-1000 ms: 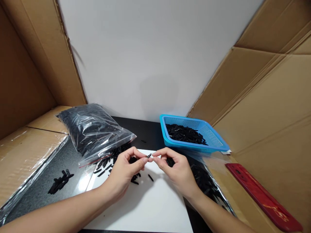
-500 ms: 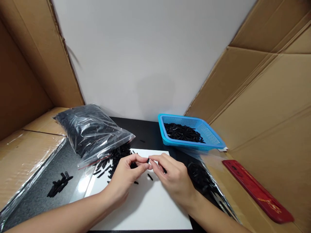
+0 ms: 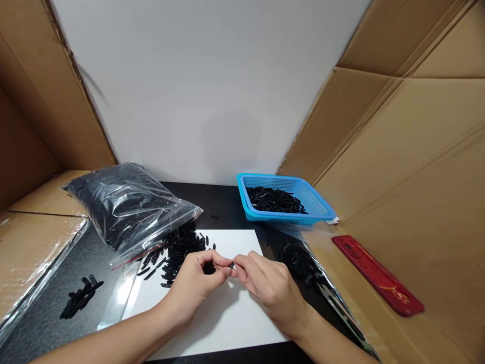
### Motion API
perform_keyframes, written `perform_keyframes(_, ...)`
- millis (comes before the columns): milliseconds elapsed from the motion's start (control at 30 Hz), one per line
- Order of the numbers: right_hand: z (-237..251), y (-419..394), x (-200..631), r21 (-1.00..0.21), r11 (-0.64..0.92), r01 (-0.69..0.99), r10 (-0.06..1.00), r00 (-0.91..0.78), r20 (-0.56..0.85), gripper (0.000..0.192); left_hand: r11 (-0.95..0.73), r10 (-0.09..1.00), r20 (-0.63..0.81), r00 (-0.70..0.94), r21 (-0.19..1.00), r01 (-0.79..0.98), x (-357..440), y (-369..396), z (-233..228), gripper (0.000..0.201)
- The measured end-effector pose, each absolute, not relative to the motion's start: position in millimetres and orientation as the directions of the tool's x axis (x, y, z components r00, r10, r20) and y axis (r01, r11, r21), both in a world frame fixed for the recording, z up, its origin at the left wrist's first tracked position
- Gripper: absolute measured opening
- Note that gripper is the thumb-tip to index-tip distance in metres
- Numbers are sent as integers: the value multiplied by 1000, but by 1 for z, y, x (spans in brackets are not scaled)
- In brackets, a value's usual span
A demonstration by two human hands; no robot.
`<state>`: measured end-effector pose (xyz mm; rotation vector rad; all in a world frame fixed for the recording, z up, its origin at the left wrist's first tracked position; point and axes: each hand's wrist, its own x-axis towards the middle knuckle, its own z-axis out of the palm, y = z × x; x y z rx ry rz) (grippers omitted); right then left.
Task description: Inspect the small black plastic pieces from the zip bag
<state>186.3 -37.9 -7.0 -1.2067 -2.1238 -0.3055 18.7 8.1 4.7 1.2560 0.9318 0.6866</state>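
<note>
Above the white board (image 3: 227,323), my left hand (image 3: 199,283) and my right hand (image 3: 267,283) meet fingertip to fingertip. Both pinch one small black piece (image 3: 232,265), mostly covered by the fingers; its exact kind I cannot make out. Just behind my left hand lies a heap of slim black pieces (image 3: 182,247), spread over the board's left side. A clear zip bag (image 3: 129,202) full of similar dark pieces rests behind the heap. At the back right, a blue basket (image 3: 318,205) holds more black pieces (image 3: 273,199).
A small black pile (image 3: 80,298) lies on the grey surface at left. Right of the board are another dark pile (image 3: 299,260) and a flat metallic tool (image 3: 337,303). A red case (image 3: 379,275) rests by the cardboard wall (image 3: 409,177). A white wall (image 3: 227,76) stands behind.
The view has shifted slightly, so the scene sits further left. The loose black piece seen on the board below my fingers no longer shows. My hands still pinch a small piece together.
</note>
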Motion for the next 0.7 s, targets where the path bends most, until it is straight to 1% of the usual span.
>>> perform_keyframes(133,-7,-40,187,-178,523,833,681,-283,676,20,140,852,-157,500,988,72,18,11,7,10)
perform_keyframes(267,-4,-36,193,-196,471,860,699,-228,678,22,89,852,-132,507,990,109,16,11,11,11)
perform_keyframes(333,-2,-31,207,-215,393,894,704,-142,696,22,90,850,-146,506,987,133,15,10,13,11)
perform_keyframes(400,-1,-27,228,-280,262,924,727,2,687,21,93,846,-150,512,986,136,14,8,14,13)
perform_keyframes(467,-1,-24,250,-357,143,923,826,87,556,18,103,842,-149,518,988,117,14,7,15,15)
perform_keyframes(533,-1,-24,267,-410,58,910,939,91,333,19,128,839,-158,520,987,94,14,7,16,18)
perform_keyframes(567,0,-25,273,-421,22,907,968,86,236,19,148,836,-169,522,986,82,14,6,17,19)
perform_keyframes(600,0,-27,277,-427,-4,904,982,84,169,20,167,833,-179,524,983,69,15,6,17,19)
perform_keyframes(633,1,-28,279,-432,-22,902,988,87,131,20,185,830,-187,525,981,57,15,7,17,20)
perform_keyframes(700,3,-31,280,-449,-31,893,986,100,132,22,209,829,-198,523,977,38,16,7,16,20)
